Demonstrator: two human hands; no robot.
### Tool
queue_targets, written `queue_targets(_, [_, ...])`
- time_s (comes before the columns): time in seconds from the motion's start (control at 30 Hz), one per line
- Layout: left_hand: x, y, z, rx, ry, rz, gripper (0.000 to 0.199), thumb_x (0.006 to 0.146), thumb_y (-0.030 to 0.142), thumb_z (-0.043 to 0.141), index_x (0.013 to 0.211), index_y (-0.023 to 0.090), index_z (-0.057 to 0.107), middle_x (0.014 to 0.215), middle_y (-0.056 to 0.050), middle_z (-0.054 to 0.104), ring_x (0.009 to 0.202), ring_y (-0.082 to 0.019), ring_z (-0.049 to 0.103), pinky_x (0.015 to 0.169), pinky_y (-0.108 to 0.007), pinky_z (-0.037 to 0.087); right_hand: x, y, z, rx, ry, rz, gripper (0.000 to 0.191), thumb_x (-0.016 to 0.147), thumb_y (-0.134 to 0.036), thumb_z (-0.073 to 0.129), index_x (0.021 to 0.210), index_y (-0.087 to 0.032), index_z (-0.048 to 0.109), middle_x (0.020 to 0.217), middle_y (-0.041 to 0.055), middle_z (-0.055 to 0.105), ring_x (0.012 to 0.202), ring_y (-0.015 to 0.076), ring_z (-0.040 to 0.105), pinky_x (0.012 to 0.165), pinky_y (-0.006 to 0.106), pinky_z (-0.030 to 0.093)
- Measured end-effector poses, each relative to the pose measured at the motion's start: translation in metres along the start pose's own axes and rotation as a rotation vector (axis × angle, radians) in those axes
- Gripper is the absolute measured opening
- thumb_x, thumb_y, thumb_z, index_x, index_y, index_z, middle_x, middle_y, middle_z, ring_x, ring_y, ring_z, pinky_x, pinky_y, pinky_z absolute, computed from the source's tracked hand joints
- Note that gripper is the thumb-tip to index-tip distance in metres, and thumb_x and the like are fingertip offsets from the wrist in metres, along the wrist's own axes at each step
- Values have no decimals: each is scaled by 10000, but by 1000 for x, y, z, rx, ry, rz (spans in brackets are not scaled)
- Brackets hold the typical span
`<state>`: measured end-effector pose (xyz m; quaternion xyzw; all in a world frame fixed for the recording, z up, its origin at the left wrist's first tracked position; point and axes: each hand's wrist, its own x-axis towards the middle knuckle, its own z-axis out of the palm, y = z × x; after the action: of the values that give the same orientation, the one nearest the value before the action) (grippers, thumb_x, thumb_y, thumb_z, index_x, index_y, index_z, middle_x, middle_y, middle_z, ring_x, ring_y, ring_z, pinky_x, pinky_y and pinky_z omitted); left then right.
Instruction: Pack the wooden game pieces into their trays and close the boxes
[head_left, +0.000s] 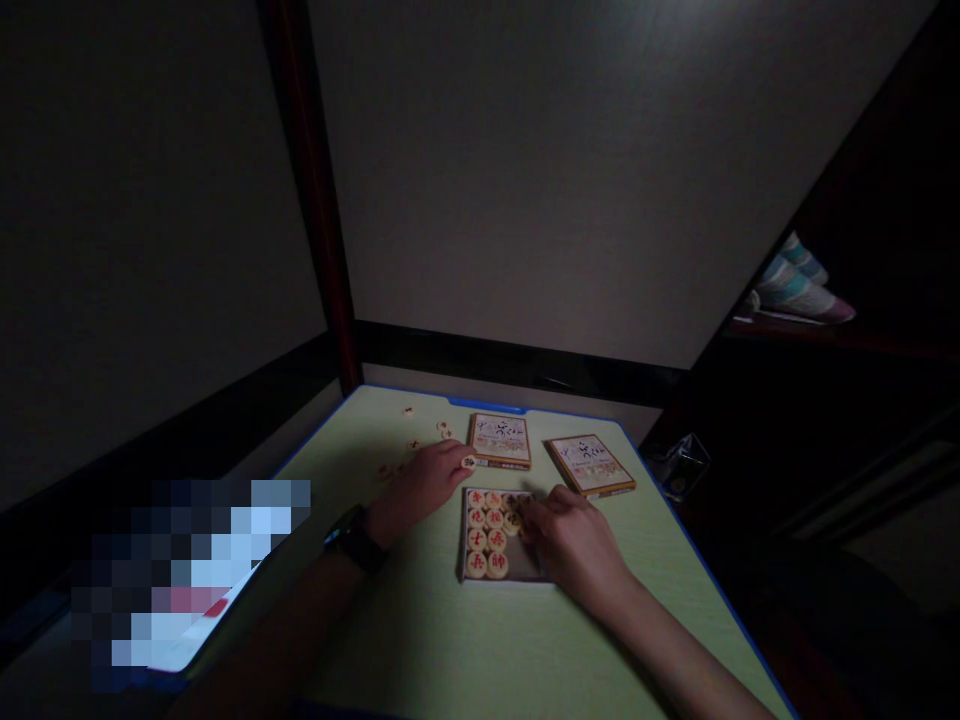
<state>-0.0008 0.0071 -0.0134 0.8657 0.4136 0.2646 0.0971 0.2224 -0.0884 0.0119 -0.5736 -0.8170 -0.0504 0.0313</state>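
Note:
An open, shallow box [529, 575] lies on the table with round Chinese chess pieces in rows. Two columns of them carry red characters, such as the red piece [497, 565] at the bottom; a black-lettered piece [512, 523] sits beside them near the top. My left hand [435, 475], with a dark watch on its wrist, pinches a black-lettered Chinese chess piece [468, 461] beyond the box. Over the box's right side, my right hand [566, 530] is closed with its fingertips down at the black pieces. Those fingers hide whatever is between them.
Two flat Chinese chess boxes, a left one [501, 440] and a right one [591, 465], lie farther back. Several loose pieces [442, 427] are scattered at the back left. The green table [405, 640] has a blue edge, and a wall stands behind it.

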Motion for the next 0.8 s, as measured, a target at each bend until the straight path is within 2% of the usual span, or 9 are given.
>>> queue_targets(0.27, [2, 6, 0, -146, 58, 31, 206, 866, 118, 623, 1044, 198, 690, 1076, -51, 686, 1001, -185, 648, 925, -327, 521, -1, 3, 1, 29, 46, -35, 121, 888, -176, 583, 849, -193, 696, 778, 75, 712, 863, 240, 599, 713, 306, 443])
queue_targets(0.4, [3, 12, 7, -369, 73, -66, 189, 798, 143, 696, 982, 188, 692, 1027, -40, 696, 893, -167, 672, 827, -312, 561, -2, 5, 1, 191, 152, -50, 87, 864, -146, 605, 846, -188, 679, 795, 68, 696, 850, 233, 602, 727, 310, 477])
queue_targets(0.5, [3, 23, 12, -731, 2, -194, 240, 733, 159, 757, 955, 163, 664, 923, -31, 719, 826, -162, 691, 760, -300, 572, -3, 2, 4, 357, 343, -103, 125, 899, -171, 594, 994, -176, 674, 911, 82, 696, 881, 228, 614, 776, 331, 514])
queue_targets(0.6, [1, 38, 15, -1044, -152, -275, 325, 701, 205, 800, 975, 148, 635, 857, -30, 731, 826, -175, 707, 752, -313, 573, -5, -3, 10, 437, 477, -158, 330, 937, -247, 586, 1259, -179, 602, 1088, 120, 665, 967, 236, 624, 829, 356, 546])
queue_targets(0.67, [-1, 46, 17, -1127, -221, -287, 385, 658, 225, 839, 971, 144, 631, 851, -31, 732, 818, -175, 709, 757, -316, 570, -6, -4, 14, 431, 508, -185, 365, 962, -279, 553, 1313, -184, 585, 1089, 128, 649, 950, 234, 632, 797, 352, 563])
queue_targets(0.8, [-3, 51, 20, -1103, -236, -274, 483, 620, 225, 874, 1020, 160, 612, 838, -17, 728, 798, -167, 707, 767, -318, 566, -6, 0, 15, 445, 493, -265, 294, 994, -254, 474, 1207, -201, 668, 1007, 110, 660, 894, 207, 650, 763, 322, 567])
